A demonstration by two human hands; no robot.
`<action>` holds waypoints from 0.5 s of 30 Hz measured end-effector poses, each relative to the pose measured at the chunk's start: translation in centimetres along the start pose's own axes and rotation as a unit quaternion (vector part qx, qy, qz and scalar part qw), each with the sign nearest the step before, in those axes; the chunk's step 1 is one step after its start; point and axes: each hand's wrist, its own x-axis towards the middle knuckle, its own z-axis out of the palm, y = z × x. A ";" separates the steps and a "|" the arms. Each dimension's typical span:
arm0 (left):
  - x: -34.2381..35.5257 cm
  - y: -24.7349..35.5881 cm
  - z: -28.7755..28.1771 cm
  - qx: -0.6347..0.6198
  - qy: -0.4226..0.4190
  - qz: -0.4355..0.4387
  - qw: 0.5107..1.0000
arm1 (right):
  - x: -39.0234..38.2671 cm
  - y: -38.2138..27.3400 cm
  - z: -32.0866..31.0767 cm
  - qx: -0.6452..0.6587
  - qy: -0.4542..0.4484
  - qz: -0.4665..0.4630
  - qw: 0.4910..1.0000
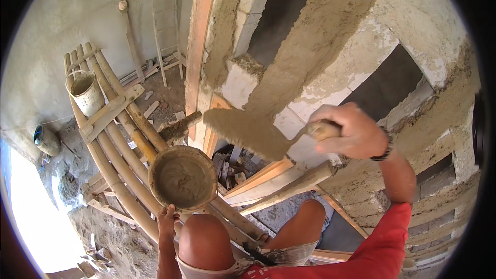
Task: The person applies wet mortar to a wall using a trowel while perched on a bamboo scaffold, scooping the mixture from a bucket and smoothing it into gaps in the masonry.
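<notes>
My right hand [354, 130] is closed round the wooden handle of a trowel [253, 133]. Wet grey mortar covers the trowel's blade, which is held out in front of the block wall [310, 103]. At the lower middle, my left hand [168, 221] grips the near rim of a round bucket [211, 196] with its thumb over the edge. Mortar [181, 178] with a stirred surface lies inside the bucket. The bucket is over the bamboo poles, just beyond my knee.
A bamboo scaffold [111, 160] runs away to the left, carrying a white bucket [88, 93] and a cross plank [112, 112]. Dark openings [385, 85] break the partly plastered wall. A ladder [164, 26] leans at the back. Rubble [232, 168] lies below.
</notes>
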 end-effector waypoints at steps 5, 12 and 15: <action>-0.1 0.5 -0.9 -0.019 0.006 0.005 1.000 | -1.4 -0.5 -6.4 0.185 0.038 0.089 0.978; -0.6 0.8 1.1 -0.010 -0.001 -0.013 1.000 | -3.2 2.5 -17.3 -0.125 0.366 0.170 0.906; -1.3 1.4 2.1 -0.047 0.017 -0.006 0.999 | -2.7 1.8 -18.7 -0.121 0.344 0.157 0.918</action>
